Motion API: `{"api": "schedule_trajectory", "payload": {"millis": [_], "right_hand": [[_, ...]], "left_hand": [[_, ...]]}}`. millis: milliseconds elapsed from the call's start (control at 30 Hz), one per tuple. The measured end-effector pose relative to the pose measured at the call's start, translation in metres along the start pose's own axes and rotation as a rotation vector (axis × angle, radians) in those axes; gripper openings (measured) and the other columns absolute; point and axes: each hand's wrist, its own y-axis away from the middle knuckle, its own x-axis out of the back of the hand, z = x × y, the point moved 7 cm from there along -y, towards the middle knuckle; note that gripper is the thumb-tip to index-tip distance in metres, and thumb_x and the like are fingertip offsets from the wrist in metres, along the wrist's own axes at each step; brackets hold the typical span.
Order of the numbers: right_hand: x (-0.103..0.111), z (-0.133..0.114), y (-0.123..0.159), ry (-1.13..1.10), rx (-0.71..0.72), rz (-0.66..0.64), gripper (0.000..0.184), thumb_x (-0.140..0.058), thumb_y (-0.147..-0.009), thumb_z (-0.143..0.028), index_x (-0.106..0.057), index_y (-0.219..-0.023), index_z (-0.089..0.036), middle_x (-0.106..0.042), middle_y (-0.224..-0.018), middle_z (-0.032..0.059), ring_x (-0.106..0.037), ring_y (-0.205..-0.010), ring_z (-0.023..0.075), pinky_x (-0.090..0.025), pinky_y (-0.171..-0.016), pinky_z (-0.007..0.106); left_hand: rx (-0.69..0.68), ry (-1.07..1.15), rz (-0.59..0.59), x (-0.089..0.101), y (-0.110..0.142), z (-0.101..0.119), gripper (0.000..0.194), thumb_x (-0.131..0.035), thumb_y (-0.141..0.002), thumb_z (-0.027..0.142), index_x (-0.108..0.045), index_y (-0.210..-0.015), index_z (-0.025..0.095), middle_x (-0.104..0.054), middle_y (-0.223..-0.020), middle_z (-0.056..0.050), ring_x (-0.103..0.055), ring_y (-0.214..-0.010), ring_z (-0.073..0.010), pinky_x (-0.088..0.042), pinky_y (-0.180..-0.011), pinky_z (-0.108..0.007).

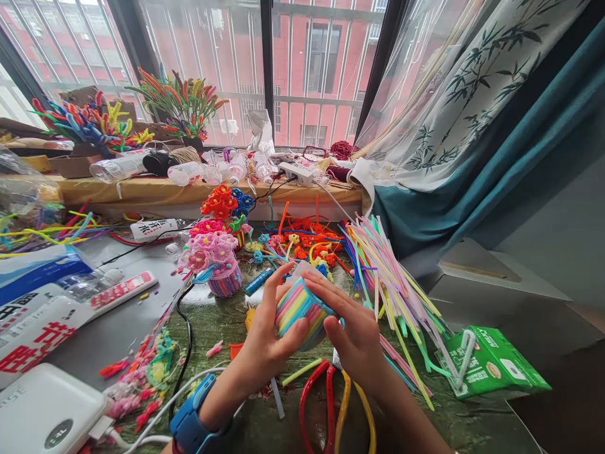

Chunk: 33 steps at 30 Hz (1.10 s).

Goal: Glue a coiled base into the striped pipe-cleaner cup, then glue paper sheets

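A small round pot (305, 310) wrapped in striped pastel pipe cleaners is tilted between my two hands, above the middle of the table. My left hand (274, 328) grips its left side, thumb across the front and fingers behind. My right hand (352, 321) closes on its right side, fingers laid over the top edge. Something pale and translucent shows at the pot's far rim. Below the hands lie red-handled pliers (317, 403) and a yellow-handled tool (352, 410), whose working ends are mostly hidden. A glue stick (276, 397) pokes out beside them.
A finished pot of pink pipe-cleaner flowers (224, 271) stands behind left. Loose pipe cleaners (392, 284) pile up at right, near a green tissue pack (496, 362). A white power bank (51, 407) with cables sits front left. Plastic bottles (236, 167) line the windowsill.
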Motion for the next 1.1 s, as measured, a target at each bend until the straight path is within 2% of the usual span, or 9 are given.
{"api": "schedule_trajectory", "payload": {"millis": [133,367,633,733,900,967,1100], "right_hand": [[-0.001,0.0,0.001,-0.008,0.012,-0.003,0.041,-0.048,-0.102,-0.035,-0.052,-0.142,-0.033,-0.054,-0.148,-0.0006,-0.05,-0.137,0.0218,-0.039,-0.118,0.043],[-0.004,0.001,0.0,0.0,0.019,-0.016,0.04,-0.048,-0.101,-0.036,-0.054,-0.141,-0.031,-0.057,-0.145,0.002,-0.053,-0.135,0.0224,-0.041,-0.116,0.044],[-0.005,0.001,0.001,0.026,0.036,-0.034,0.044,-0.049,-0.1,-0.043,-0.053,-0.141,-0.03,-0.058,-0.144,0.0047,-0.052,-0.136,0.0261,-0.041,-0.116,0.049],[-0.003,0.006,0.004,0.007,0.001,0.003,0.053,-0.05,-0.097,-0.053,-0.047,-0.145,-0.032,-0.052,-0.149,0.0052,-0.044,-0.142,0.029,-0.037,-0.117,0.054],[0.008,0.02,0.005,-0.093,-0.1,0.162,0.084,-0.054,-0.087,-0.07,-0.021,-0.156,-0.035,-0.036,-0.159,0.0083,-0.034,-0.147,0.0307,-0.038,-0.115,0.056],[0.008,0.025,0.004,-0.148,-0.143,0.151,0.087,-0.057,-0.084,-0.071,-0.021,-0.155,-0.034,-0.035,-0.16,0.0093,-0.033,-0.147,0.0304,-0.036,-0.117,0.055],[-0.001,0.031,0.004,-0.302,-0.302,0.033,0.096,-0.069,-0.078,-0.067,-0.023,-0.155,-0.032,-0.038,-0.158,0.0133,-0.039,-0.144,0.0311,-0.041,-0.114,0.051]], "left_hand": [[0.011,-0.026,0.0,0.0,0.0,0.0,0.072,-0.059,-0.091,0.051,-0.023,-0.148,0.023,-0.059,-0.127,-0.011,-0.063,-0.103,-0.0242,-0.05,-0.092,-0.039],[-0.035,-0.074,0.011,0.001,0.0,0.001,0.07,-0.059,-0.091,0.048,-0.024,-0.146,0.023,-0.062,-0.121,-0.009,-0.063,-0.1,-0.0225,-0.05,-0.092,-0.038],[-0.051,-0.094,0.02,0.002,-0.001,0.002,0.071,-0.06,-0.089,0.046,-0.026,-0.146,0.022,-0.065,-0.116,-0.009,-0.066,-0.095,-0.0228,-0.051,-0.088,-0.038],[-0.08,-0.067,0.005,0.0,-0.002,0.002,0.075,-0.064,-0.087,0.047,-0.026,-0.147,0.025,-0.064,-0.12,-0.01,-0.066,-0.099,-0.024,-0.052,-0.087,-0.037],[-0.135,-0.116,0.005,0.0,0.001,0.0,0.08,-0.072,-0.083,0.044,-0.027,-0.148,0.029,-0.059,-0.13,-0.011,-0.061,-0.117,-0.0281,-0.048,-0.099,-0.043],[-0.152,-0.176,0.01,0.0,0.003,0.0,0.08,-0.073,-0.083,0.041,-0.027,-0.148,0.031,-0.057,-0.135,-0.011,-0.056,-0.124,-0.0289,-0.043,-0.105,-0.046],[-0.186,-0.231,0.066,0.005,0.007,-0.002,0.077,-0.073,-0.084,0.04,-0.031,-0.148,0.031,-0.051,-0.144,-0.013,-0.05,-0.133,-0.0302,-0.039,-0.111,-0.049]]}}
